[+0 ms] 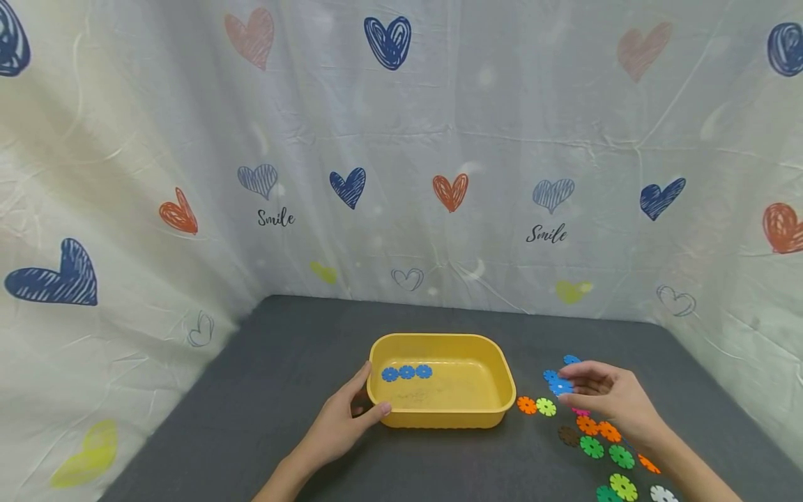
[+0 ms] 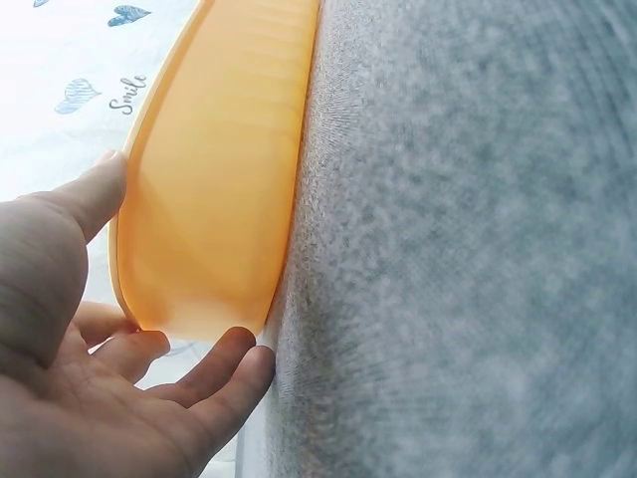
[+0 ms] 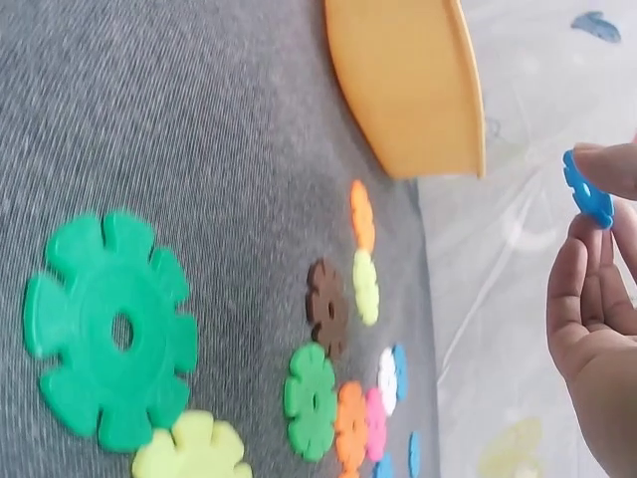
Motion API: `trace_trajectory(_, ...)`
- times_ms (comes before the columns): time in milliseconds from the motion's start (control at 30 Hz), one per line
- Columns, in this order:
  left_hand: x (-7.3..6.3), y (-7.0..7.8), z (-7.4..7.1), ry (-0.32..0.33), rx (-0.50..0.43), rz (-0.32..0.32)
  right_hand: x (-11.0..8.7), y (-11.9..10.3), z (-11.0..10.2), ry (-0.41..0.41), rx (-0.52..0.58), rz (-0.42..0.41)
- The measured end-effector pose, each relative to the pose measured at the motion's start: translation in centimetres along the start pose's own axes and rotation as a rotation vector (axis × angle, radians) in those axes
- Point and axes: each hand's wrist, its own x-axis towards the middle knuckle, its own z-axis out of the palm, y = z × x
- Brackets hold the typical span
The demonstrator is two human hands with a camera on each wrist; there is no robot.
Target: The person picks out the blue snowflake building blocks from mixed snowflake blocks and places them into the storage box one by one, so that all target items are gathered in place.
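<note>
A yellow plastic tub (image 1: pixel 442 420) stands on the grey table. My left hand (image 1: pixel 339 422) grips its left end, with the thumb near the front corner and the fingers along the end wall. Three blue notched discs (image 1: pixel 406 372) lie in a row inside the tub, towards its left. To the right of the tub, my right hand (image 1: pixel 617 397) holds another blue notched disc (image 3: pixel 585 189) between thumb and fingertips, raised above the table. Below that hand lie loose discs of several colours, among them an orange disc (image 1: pixel 526 405) and a brown disc (image 1: pixel 569 436).
More loose discs spread towards the front right, including a green disc (image 1: pixel 622 457), a lime disc (image 1: pixel 623 487) and a white disc (image 1: pixel 663 493). A curtain (image 1: pixel 401 237) printed with hearts hangs behind the table and along its sides.
</note>
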Motion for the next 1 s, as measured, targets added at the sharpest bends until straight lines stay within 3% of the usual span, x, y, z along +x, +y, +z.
trace_trajectory(700,0.1,0.2,0.0,0.007,0.004,0.014,0.5,-1.3,2.6,-0.076,0.089,-0.034)
trace_trajectory(1000,0.0,0.3,-0.1,0.010,-0.005,0.017,1.0,-1.4,3.7,-0.078,0.107,-0.005)
